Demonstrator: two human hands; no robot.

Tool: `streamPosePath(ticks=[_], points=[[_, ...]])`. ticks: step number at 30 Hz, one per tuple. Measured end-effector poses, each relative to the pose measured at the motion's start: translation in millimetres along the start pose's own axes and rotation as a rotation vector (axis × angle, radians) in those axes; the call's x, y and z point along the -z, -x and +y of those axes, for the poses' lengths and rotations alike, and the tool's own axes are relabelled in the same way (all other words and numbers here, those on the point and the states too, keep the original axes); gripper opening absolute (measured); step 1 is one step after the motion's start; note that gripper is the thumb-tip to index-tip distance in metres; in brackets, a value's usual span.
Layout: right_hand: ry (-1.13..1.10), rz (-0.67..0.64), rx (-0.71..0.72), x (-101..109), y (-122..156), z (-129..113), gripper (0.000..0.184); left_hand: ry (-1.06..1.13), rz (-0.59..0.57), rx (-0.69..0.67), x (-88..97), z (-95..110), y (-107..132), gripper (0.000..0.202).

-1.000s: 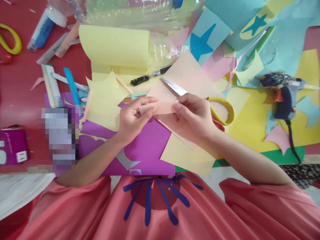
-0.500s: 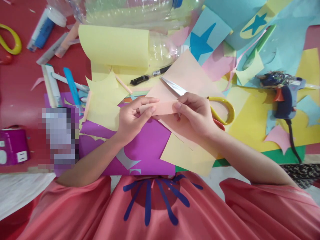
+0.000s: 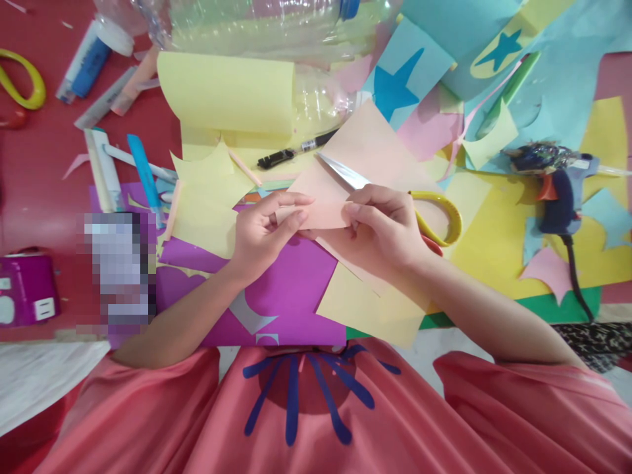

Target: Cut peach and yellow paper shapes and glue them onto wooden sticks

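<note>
A small strip of pale peach paper [image 3: 326, 216] is stretched between my two hands near the middle of the view. My left hand [image 3: 264, 234] pinches its left end between thumb and fingers. On its right end, my right hand [image 3: 388, 220] is closed with the thumb on top. Under my right hand lie scissors [image 3: 439, 217] with yellow and red handles, their blades pointing up and left over a larger peach sheet [image 3: 390, 145]. A purple sheet [image 3: 291, 283] spreads below my hands, beside a pale yellow sheet [image 3: 375, 303].
A clear plastic bottle [image 3: 323, 95] wrapped in yellow paper lies beyond my hands, near a black pen [image 3: 281, 158]. On the right rests a glue gun [image 3: 560, 197] with its cord. Several markers [image 3: 143, 174] and a purple box [image 3: 29, 289] are on the left.
The strip's lower edge has tipped slightly, showing a little more of its face. Both hands keep their hold in nearly the same place.
</note>
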State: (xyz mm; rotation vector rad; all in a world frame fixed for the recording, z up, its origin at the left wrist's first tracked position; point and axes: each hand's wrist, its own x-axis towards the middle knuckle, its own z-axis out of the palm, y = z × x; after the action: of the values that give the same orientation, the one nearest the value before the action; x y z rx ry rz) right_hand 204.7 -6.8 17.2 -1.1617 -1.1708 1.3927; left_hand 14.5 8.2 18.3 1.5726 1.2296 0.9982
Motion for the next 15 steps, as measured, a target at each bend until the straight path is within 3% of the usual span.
streamPosePath(ticks=[6, 15], points=[[0.04, -0.004, -0.011, 0.0, -2.3, -3.4, 0.032, -0.05, 0.039, -0.063, 1.1, -4.8, -0.1, 0.023], [0.087, -0.044, -0.053, 0.0, -0.1, -1.8, 0.025, 0.023, 0.049, 0.042, 0.3, -4.9, 0.2, 0.032]])
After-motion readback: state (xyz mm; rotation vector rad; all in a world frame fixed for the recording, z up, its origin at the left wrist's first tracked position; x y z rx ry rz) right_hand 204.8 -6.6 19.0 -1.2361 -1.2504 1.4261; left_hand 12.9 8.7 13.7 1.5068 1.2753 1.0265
